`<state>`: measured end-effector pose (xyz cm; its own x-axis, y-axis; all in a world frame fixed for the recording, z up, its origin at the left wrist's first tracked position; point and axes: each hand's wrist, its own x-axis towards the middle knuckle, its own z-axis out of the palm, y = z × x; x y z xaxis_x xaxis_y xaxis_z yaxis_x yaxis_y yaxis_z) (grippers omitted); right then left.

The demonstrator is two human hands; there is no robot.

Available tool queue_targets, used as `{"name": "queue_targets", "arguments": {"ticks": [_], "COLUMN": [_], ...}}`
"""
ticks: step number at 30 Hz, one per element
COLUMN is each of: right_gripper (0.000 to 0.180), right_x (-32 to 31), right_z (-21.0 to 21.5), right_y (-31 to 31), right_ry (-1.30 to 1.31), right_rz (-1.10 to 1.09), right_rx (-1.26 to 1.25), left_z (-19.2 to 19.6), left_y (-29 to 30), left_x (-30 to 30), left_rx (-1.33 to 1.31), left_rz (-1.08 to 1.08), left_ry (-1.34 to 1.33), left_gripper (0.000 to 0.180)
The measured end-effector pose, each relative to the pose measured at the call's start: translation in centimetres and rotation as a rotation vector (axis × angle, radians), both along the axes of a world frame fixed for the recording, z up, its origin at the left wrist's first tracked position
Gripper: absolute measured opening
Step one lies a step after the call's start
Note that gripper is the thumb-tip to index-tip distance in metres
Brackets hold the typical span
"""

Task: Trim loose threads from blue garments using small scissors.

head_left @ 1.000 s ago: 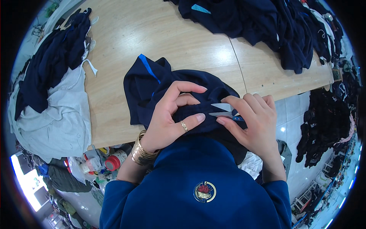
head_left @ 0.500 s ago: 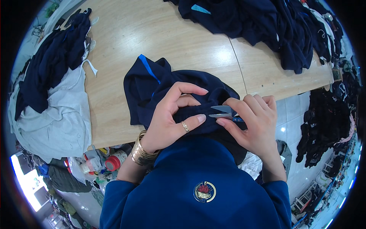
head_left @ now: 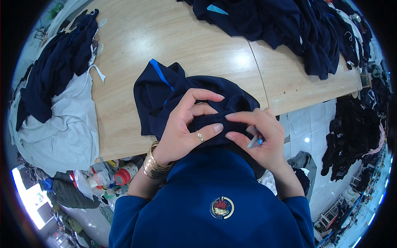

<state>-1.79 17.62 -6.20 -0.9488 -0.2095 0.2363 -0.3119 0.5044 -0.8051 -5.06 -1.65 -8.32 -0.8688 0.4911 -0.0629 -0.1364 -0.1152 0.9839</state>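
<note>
Navy cloth lies bunched before us: a garment (head_left: pixel 211 85) at the near edge of the table (head_left: pixel 136 45), a bright blue stripe (head_left: pixel 162 75) running down its left part. Our left grip (head_left: pixel 178 124) rests on it, thumb and forefinger spread wide apart; whether the fingers pinch any fabric between them, we cannot tell. Our right grip (head_left: pixel 268 138) has small scissors (head_left: pixel 253 141) tucked against the palm, partly hidden by the fingers, while the thumb and forefinger reach apart toward the cloth just beside the left fingertips. We wear a ring (head_left: pixel 200 137) on the left thumb, gold bangles (head_left: pixel 154 165) at that wrist and a blue shirt (head_left: pixel 182 219) with a round emblem (head_left: pixel 222 207).

Farther left, we have pale grey fabric (head_left: pixel 70 128) hanging over the table's side, dark clothing (head_left: pixel 53 78) on top of it. A big navy heap (head_left: pixel 269 22) fills the far right, bearing a turquoise tag (head_left: pixel 217 9). Below the table's left side we see a red-lidded container (head_left: pixel 122 176); to our right, black clothes (head_left: pixel 351 136) beside white floor tiles (head_left: pixel 307 124).
</note>
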Motion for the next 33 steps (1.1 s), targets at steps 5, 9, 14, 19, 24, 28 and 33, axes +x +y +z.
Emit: {"name": "queue_targets", "arguments": {"ticks": [5,9,14,19,24,28,33], "right_gripper": [0.013,0.006,0.008,0.029,0.024,0.025,0.026], "right_x": [0.3,0.9,-0.1,0.0,0.0,0.0,0.0], "right_z": [-2.0,-1.1,0.8,2.0,1.0,0.9,0.8], "right_y": [-0.7,-0.4,3.7,2.2,2.7,2.4,2.2], "right_ry": [0.224,-0.065,-0.428,-0.147,0.061,0.145,0.176], "right_rz": [0.004,-0.055,0.394,-0.016,0.031,0.041,0.05], "right_rx": [0.049,-0.151,-0.149,0.106,0.363,0.437,0.473], "left_z": [-0.2,0.1,-0.1,-0.1,0.0,0.0,0.1], "left_y": [0.4,0.4,0.3,0.3,0.2,0.1,0.0], "left_x": [0.0,0.1,0.0,0.0,0.0,0.0,0.0], "left_rx": [-0.002,-0.01,-0.044,-0.037,-0.021,-0.001,0.02], "left_rz": [0.045,0.031,0.033,0.028,0.01,-0.008,-0.027], "left_ry": [-0.03,-0.029,0.01,0.022,0.026,0.021,0.011], "left_gripper": [0.048,0.048,0.049,0.051,0.052,0.053,0.054]}}
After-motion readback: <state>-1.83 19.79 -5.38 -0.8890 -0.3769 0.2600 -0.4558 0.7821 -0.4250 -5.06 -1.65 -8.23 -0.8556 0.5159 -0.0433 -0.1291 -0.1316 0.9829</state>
